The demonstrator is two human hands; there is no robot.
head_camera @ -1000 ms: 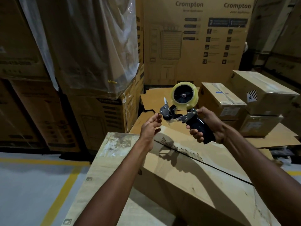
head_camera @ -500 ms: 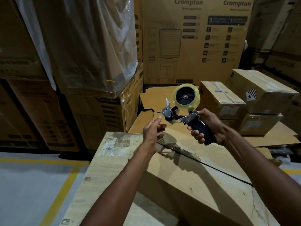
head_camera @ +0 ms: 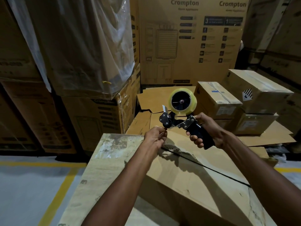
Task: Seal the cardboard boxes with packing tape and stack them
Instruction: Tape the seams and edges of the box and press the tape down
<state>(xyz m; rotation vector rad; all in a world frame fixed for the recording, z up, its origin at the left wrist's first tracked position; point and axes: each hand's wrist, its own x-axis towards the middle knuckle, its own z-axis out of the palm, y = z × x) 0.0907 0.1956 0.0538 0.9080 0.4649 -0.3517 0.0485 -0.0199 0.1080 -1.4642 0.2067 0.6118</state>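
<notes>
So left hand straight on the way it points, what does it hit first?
The front roller of the tape dispenser, right above the left hand; depth is unclear, they may already touch.

Dim, warm light from above; soft shadows below — edges bowed by wide-angle, corners dark.

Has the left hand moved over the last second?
Yes. The left hand has dropped slightly toward the top of the cardboard box, and its fingers now pinch the tape end below the tape dispenser roller.
</notes>
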